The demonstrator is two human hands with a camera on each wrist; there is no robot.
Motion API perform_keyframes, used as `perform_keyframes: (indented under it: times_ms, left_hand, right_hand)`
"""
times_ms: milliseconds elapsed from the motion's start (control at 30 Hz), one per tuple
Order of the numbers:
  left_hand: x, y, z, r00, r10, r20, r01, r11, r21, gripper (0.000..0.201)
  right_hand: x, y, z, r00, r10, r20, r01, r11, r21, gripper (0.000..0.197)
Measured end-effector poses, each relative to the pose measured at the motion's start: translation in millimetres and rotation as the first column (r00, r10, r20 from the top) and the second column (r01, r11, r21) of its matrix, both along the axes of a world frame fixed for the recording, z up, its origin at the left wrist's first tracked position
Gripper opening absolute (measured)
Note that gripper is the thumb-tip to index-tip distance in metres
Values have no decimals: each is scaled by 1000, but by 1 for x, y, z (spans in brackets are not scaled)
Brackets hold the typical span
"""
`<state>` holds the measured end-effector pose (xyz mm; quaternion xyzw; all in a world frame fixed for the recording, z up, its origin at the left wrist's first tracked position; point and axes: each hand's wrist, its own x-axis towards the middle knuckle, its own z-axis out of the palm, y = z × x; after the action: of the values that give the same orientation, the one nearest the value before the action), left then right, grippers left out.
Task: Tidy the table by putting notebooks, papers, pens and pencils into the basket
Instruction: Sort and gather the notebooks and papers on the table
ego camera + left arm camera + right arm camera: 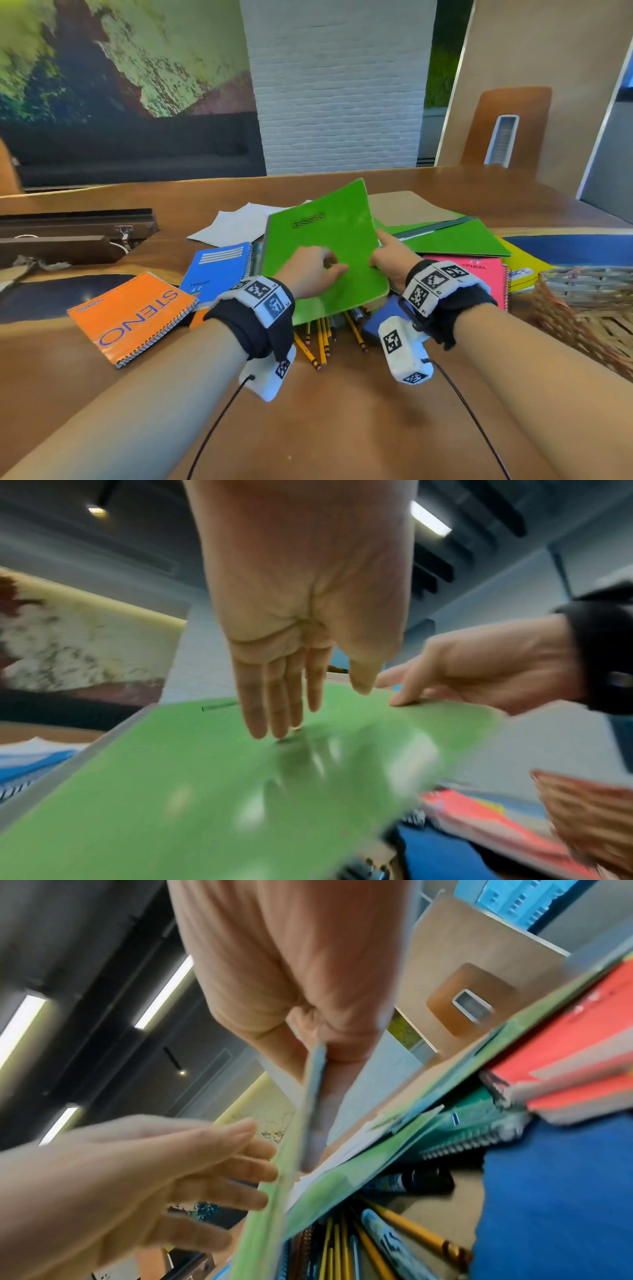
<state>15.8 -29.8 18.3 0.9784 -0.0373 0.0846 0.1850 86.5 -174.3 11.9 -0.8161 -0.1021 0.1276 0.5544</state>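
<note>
- While the right hand (390, 255) pinches the right edge of the green notebook (322, 246), thumb on the cover and fingers behind it, the notebook stands tilted up over the pile at the middle of the table (342, 428).
- The left hand (310, 274) lies with straight fingers flat against the green cover, gripping nothing.
- Counted around it are four other notebooks in plain sight: an orange steno pad (132, 317) near left, a blue spiral notebook (219, 267) just left of the green one, a pink spiral notebook (479, 274) to the right, and a yellow one (524, 270) farther right.
- A flat green folder (455, 240) lies behind the hands, with white papers (239, 224) far left of it.
- Roughly six yellow pencils (322, 342) poke out beneath the green notebook's near edge; the exact count is hidden.
- One wicker basket (589, 308) sits at the right edge, near the pink notebook.
</note>
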Motion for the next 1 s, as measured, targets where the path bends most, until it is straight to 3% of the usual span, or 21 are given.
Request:
perform_keyframes:
  times_ms: [67, 133, 267, 433, 700, 867, 1000]
  left_hand:
    - [5, -1, 3, 991, 121, -50, -123, 991, -45, 52]
    - [7, -8, 9, 979, 188, -74, -196, 974, -114, 56]
    - [6, -26, 22, 966, 225, -130, -255, 916, -310, 61]
    - [0, -40, 33, 952, 256, -170, -305, 857, -417, 61]
    - [-2, -45, 34, 928, 244, -282, -368, 725, -583, 38]
    - [-10, -39, 23, 926, 161, -341, -358, 658, -662, 32]
    - [-9, -29, 15, 933, 125, -338, -320, 719, -617, 32]
  right_hand:
    - [-11, -4, 11, 995, 79, 61, -79, 997, -12, 79]
    - [-22, -10, 22, 987, 118, 113, -118, 993, 0, 79]
    - [-40, -13, 29, 971, 203, 124, -197, 979, -61, 70]
    - [-47, -19, 28, 974, 217, 67, -223, 971, 84, 89]
    - [-57, -18, 23, 952, 303, -42, -280, 918, 280, 72]
    - [-58, -1, 22, 955, 254, -155, -199, 933, 299, 35]
    - [-53, 8, 17, 956, 216, -200, -166, 957, 237, 29]
